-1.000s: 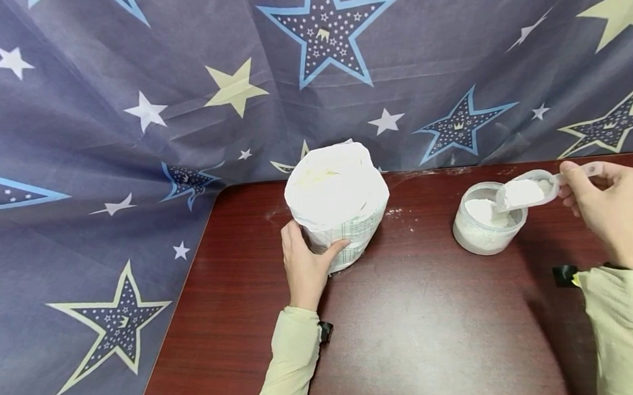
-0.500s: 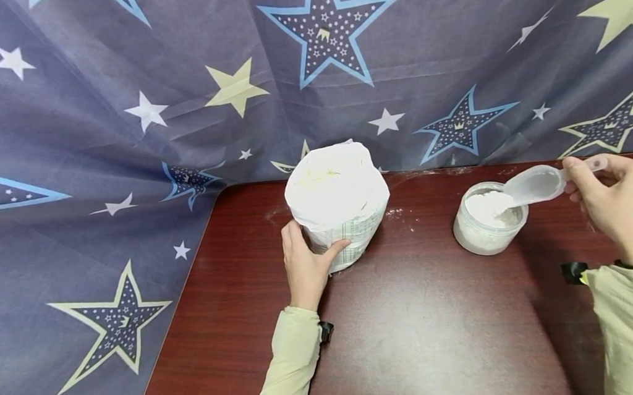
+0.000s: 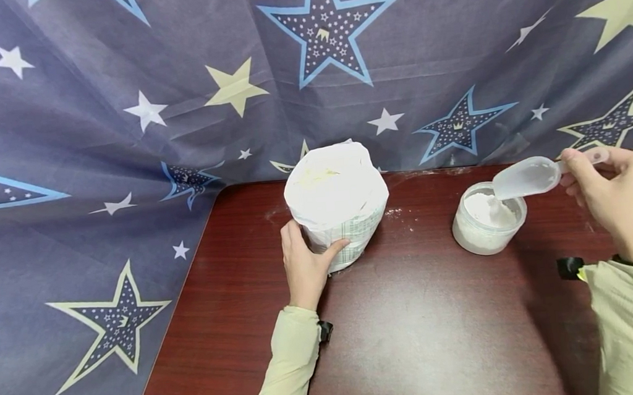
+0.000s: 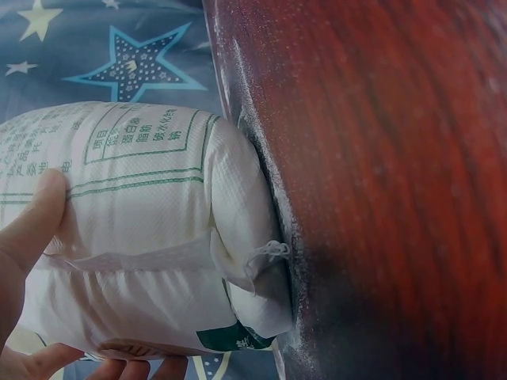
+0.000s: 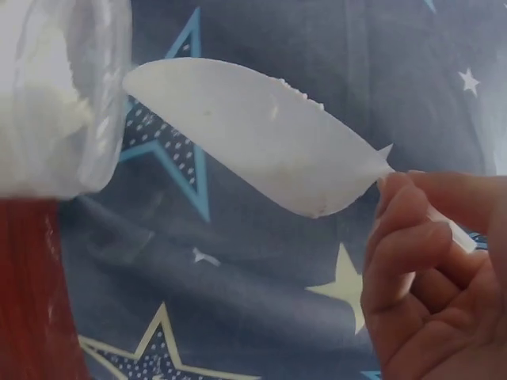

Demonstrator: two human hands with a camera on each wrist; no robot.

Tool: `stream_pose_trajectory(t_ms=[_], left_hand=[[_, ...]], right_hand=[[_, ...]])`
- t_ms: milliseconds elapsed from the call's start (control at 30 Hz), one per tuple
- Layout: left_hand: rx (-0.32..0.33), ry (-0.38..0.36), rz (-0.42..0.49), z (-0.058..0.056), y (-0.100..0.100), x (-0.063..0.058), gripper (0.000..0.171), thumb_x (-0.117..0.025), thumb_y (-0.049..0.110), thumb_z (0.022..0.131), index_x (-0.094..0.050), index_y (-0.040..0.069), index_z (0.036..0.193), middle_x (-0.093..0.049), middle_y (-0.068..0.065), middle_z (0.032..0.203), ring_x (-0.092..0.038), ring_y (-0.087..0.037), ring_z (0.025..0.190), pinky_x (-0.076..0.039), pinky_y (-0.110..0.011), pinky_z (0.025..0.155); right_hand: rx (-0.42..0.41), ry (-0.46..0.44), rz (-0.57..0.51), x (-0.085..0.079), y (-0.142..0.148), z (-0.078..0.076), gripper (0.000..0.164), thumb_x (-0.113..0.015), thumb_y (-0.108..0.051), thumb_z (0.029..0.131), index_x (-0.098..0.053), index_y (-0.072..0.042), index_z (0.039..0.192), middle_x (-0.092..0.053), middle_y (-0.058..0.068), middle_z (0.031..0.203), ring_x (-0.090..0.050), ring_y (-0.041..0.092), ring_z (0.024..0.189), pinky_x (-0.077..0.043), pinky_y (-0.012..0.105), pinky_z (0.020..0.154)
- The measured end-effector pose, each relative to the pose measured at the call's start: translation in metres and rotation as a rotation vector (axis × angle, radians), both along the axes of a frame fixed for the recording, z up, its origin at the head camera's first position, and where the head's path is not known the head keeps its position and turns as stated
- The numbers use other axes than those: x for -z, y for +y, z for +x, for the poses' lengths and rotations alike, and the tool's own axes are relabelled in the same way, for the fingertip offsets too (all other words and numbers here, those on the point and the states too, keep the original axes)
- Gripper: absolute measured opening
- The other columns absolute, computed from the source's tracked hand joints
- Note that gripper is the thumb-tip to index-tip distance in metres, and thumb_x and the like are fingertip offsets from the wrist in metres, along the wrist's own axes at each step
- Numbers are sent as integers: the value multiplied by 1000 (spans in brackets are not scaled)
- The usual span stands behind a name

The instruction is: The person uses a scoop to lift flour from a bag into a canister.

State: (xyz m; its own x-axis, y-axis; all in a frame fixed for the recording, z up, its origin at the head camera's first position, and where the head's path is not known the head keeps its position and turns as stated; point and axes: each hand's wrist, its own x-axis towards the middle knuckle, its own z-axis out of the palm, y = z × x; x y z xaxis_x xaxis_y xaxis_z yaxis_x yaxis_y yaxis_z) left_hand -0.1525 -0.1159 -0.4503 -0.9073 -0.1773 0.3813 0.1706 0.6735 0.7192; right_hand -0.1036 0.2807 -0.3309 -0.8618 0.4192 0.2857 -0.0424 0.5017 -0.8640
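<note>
A white woven bag [image 3: 348, 244] with green print stands with its top spread wide, white powder inside. My left hand [image 3: 308, 272] grips its near left side, thumb across the front; the left wrist view shows the fingers [image 4: 135, 370] curled beneath it. At the right, my right hand [image 3: 623, 198] pinches the handle of a translucent scoop [image 3: 528, 178]. The scoop's tip hangs over the rim of a clear round jar [image 3: 484, 237] that holds a mound of white powder [image 3: 487, 209]. In the right wrist view, only a few crumbs cling to the scoop's edge [image 5: 305, 99].
All of this stands on a dark reddish-brown table [image 3: 416, 326]. Powder specks [image 3: 401, 215] lie between bag and jar, and more dust lines the bag's base. A grey-blue star-patterned cloth [image 3: 122, 144] hangs behind and to the left.
The scoop, full of powder a second ago, has tipped its load into the jar, whose powder now stands higher. The scoop has since risen slightly. My left hand and the bag have not moved.
</note>
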Motion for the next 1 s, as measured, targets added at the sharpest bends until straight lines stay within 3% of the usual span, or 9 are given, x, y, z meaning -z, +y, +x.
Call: stream_pose_trajectory(t_ms=[233, 700, 1000], left_hand=[[-1, 4, 6, 0, 0, 0, 88, -87, 55, 66, -49, 8, 130, -49, -9, 122, -53, -30, 114, -46, -48, 97], [-1, 10, 11, -1, -1, 0, 88, -88, 55, 66, -49, 9, 131, -49, -8, 123, -53, -30, 115, -46, -47, 98], [1, 10, 7, 0, -1, 2, 89, -87, 56, 65, -49, 9, 131, -49, -8, 123, -54, -30, 114, -47, -48, 97]], right_hand=[[-64, 88, -120, -3, -13, -13, 23, -66, -22, 95, -71, -11, 75, -65, -15, 59, -56, -1, 45, -42, 14, 42], [-155, 170, -221, -15, -70, -45, 23, -68, -21, 94, -72, -4, 81, -64, -8, 60, -55, 3, 45, -43, 16, 43], [-164, 184, -172, -19, -104, -63, 28, -67, -23, 95, -70, -1, 78, -62, -10, 57, -51, 2, 42, -42, 16, 43]])
